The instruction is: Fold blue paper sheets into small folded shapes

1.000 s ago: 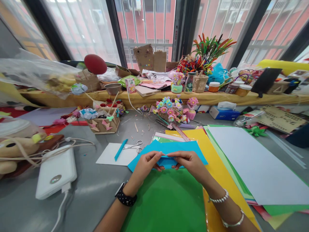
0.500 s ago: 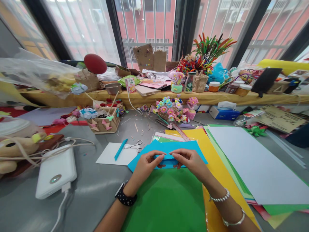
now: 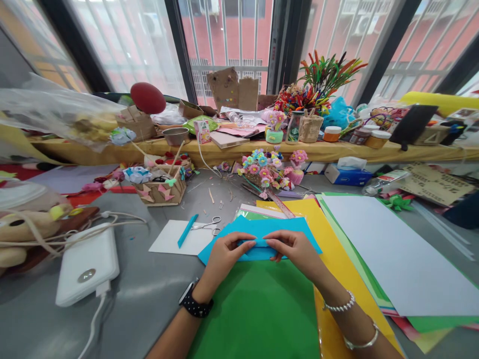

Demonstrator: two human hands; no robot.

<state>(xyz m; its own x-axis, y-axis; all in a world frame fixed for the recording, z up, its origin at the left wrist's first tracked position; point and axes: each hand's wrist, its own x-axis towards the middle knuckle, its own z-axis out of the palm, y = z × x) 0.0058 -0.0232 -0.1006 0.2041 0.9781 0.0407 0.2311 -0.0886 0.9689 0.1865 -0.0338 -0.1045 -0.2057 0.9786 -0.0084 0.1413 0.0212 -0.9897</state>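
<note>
Between my two hands is a small folded piece of blue paper (image 3: 258, 244), held over larger blue sheets (image 3: 299, 232). My left hand (image 3: 230, 252) pinches its left part between thumb and fingers. On the other side my right hand (image 3: 290, 249) pinches it the same way, the thumbtips a short gap apart. Green paper (image 3: 258, 309) lies under my wrists. Left of the blue sheets, a rolled blue paper strip (image 3: 187, 231) and scissors (image 3: 209, 224) rest on a white sheet (image 3: 164, 239). The blue of the piece blends with the sheets, so its exact outline is hard to tell.
Yellow paper (image 3: 333, 284) and a large white sheet (image 3: 396, 249) lie to the right. A white power bank (image 3: 88, 264) with cables is at left. Behind stand a cardboard box of crafts (image 3: 160, 193), colourful flowers (image 3: 264, 172) and a tissue box (image 3: 348, 174).
The fingers have shifted slightly on the folded blue paper, and the fingers beneath it show less. Both hands stay in almost the same place.
</note>
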